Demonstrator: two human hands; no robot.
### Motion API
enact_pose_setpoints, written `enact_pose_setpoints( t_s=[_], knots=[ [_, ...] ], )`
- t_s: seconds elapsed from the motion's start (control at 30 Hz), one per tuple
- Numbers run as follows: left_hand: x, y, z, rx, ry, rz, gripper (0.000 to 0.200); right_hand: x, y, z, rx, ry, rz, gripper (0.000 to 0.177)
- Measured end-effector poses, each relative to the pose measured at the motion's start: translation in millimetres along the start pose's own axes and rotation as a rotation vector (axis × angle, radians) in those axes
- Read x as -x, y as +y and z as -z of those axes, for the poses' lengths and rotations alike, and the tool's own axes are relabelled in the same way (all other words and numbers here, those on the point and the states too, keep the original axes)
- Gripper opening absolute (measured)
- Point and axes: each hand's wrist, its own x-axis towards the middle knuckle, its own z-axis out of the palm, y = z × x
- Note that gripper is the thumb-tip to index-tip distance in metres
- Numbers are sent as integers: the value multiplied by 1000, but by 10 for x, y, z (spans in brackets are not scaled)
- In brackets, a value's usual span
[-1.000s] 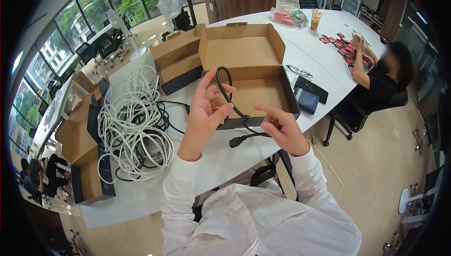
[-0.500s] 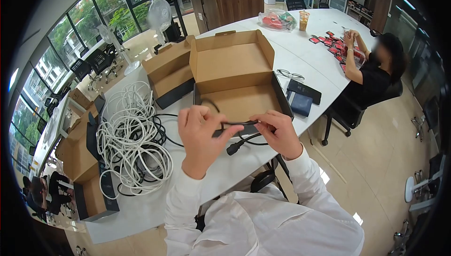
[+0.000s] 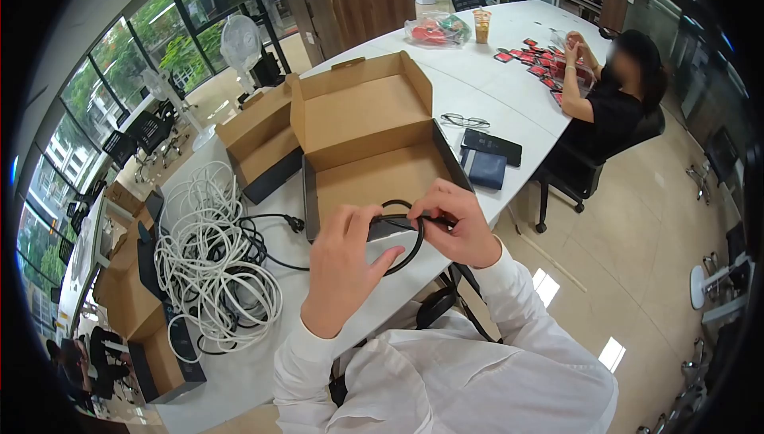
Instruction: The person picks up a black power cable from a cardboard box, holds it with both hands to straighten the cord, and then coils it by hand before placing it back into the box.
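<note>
A black cable (image 3: 417, 247), bent into a loop, stretches between my two hands above the front edge of the open box. My right hand (image 3: 458, 225) pinches it where the strands cross. The fingers of my left hand (image 3: 344, 263) curl around the cable's other side, with the thumb held apart; their exact grip is partly hidden. From behind my left hand the cable runs left toward a heap of tangled white cables (image 3: 219, 267) with black ones mixed in. A black plug (image 3: 296, 224) lies on the table beside the box.
Before me stands an open cardboard box (image 3: 362, 112), with another open box (image 3: 259, 140) left of it and one (image 3: 171, 346) at the table's left edge. Glasses (image 3: 465, 121), a black case (image 3: 493, 147) and a blue wallet (image 3: 486, 171) lie right. Another person (image 3: 617, 100) handles red packets (image 3: 541, 64).
The cable now forms a loop at my right hand. The plug that hung below my hands is gone from there, and one shows left of the box. The view has shifted slightly.
</note>
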Motion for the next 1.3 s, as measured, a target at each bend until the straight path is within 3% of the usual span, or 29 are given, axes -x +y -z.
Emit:
enact_pose_setpoints(
  t_s=[0.1, 0.13, 0.23, 0.27, 0.37, 0.5, 0.57, 0.7, 0.77, 0.8, 0.83, 0.9, 0.97, 1.1, 1.17, 1.3],
  knots=[
    [-157, 62, -44, -33, 65, -181, 58, -7, -14, 31, -87, -98, 11, 24],
    [-187, 52, -105, 123, 25, -180, 46, -5, -16, 35, -114, -126, 22, 23],
    [-259, -126, -161, 252, -362, -116, 30, 10, 4, 16, -133, -162, 111, 19],
    [-281, -139, -168, 290, -408, -146, 18, 20, 17, 2, -154, -157, 98, 19],
    [-253, -168, -293, 501, -394, -134, 15, 41, 78, 25, -196, -186, 101, 21],
    [-257, -294, -385, 691, -516, 120, 11, 47, 88, 20, -186, -133, 125, 21],
    [-313, -250, -358, 617, -414, 150, 8, 36, 109, 22, -154, -91, 113, 22],
    [-384, -172, -398, 400, -131, 126, 6, 117, 192, 11, -75, 140, 64, 53],
    [-396, -170, -456, 304, -11, 98, 10, 143, 185, -152, -33, 251, -22, 74],
    [-415, -141, -468, 307, 19, 103, 10, 170, 279, -197, 99, 198, -55, 94],
    [-422, -120, -480, 311, 42, 107, 10, 172, 294, -265, 169, 220, -70, 92],
    [-436, -121, -458, 374, 64, 117, 11, 181, 419, -350, -43, 269, -173, 90],
    [-466, -108, -417, 477, 36, 136, 11, 157, 513, -330, -60, 278, -171, 83],
    [-467, -307, -496, 774, -161, 159, 18, 62, 465, -240, -67, 314, -117, 68],
    [-521, -153, -253, 958, -347, 349, 17, 12, 387, -215, -201, 263, -167, 41],
    [-552, -204, -151, 1048, -380, 341, 17, -53, 393, -201, -344, 163, -169, 23]
  ],
)
